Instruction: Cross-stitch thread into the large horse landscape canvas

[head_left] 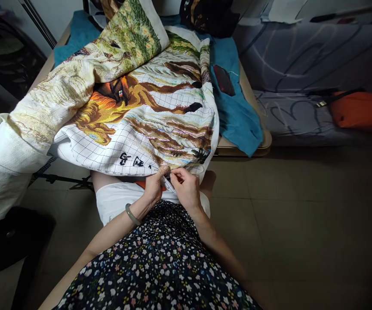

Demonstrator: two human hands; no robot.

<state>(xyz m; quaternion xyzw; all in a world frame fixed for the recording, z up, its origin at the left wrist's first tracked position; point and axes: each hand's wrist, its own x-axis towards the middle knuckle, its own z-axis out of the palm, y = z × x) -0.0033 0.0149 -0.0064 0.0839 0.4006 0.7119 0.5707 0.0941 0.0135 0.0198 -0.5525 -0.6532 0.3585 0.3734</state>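
Observation:
A large cross-stitch canvas (147, 107) with a horse picture in brown and orange drapes over a small table and down onto my lap. My left hand (155, 186), with a green bangle on the wrist, pinches the canvas's near edge. My right hand (187, 187) is right beside it, fingers closed in a pinch at the same edge; whatever small thing they hold is too fine to make out. Both hands touch the cloth just below the stitched brown patch.
A teal cloth (237, 107) covers the table, with a dark flat case (223, 79) on it. A grey bed or sofa (302, 64) with an orange cushion (361, 110) stands at the right. Tiled floor (302, 224) lies to the right. A dark bag (8, 241) sits at the lower left.

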